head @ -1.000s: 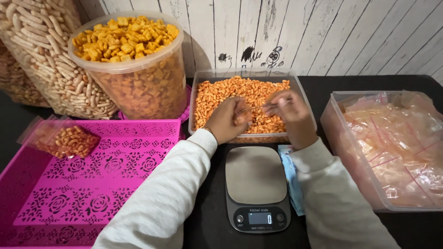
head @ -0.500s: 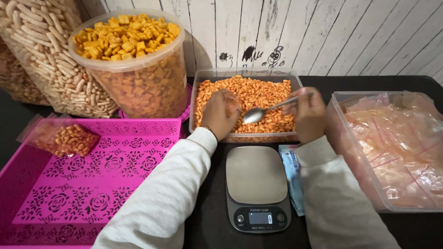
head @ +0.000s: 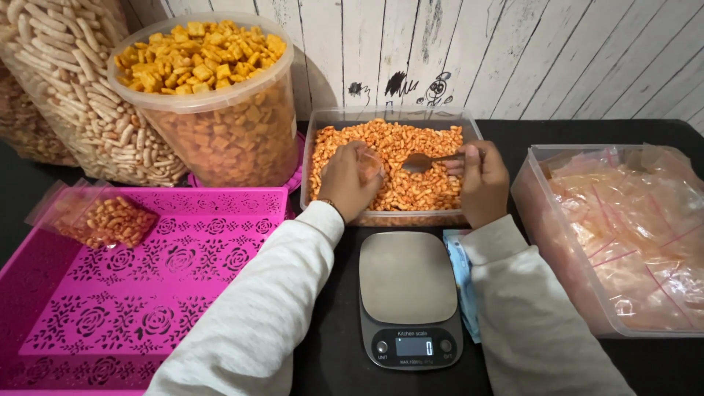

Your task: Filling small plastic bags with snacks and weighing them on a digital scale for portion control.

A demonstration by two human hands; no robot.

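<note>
Orange snack pieces (head: 411, 158) filled the clear rectangular tub (head: 315, 139) at the back of the dark table, between the round bucket of yellow crackers (head: 205, 95) and the clear bin of empty zip bags (head: 623, 235). Half a second earlier the metal spoon (head: 422, 161) had been lifted level above the snacks; now its bowl was lowered among them, so a scoop appeared to be in progress. The right hand (head: 480, 180) had its fingers closed round the spoon handle, while the left hand (head: 352, 180), fingers curled, pinched a small clear bag (head: 370, 165) just beside the spoon over the tub; whether the bag's mouth was open could not be told. Nearer the person lay the pink perforated tray (head: 147, 293), bearing one filled snack bag (head: 106, 220) at its far left corner, and the kitchen scale (head: 407, 293) with a bare platform, directly below the tub. Nothing stood between spoon and bag.
</note>
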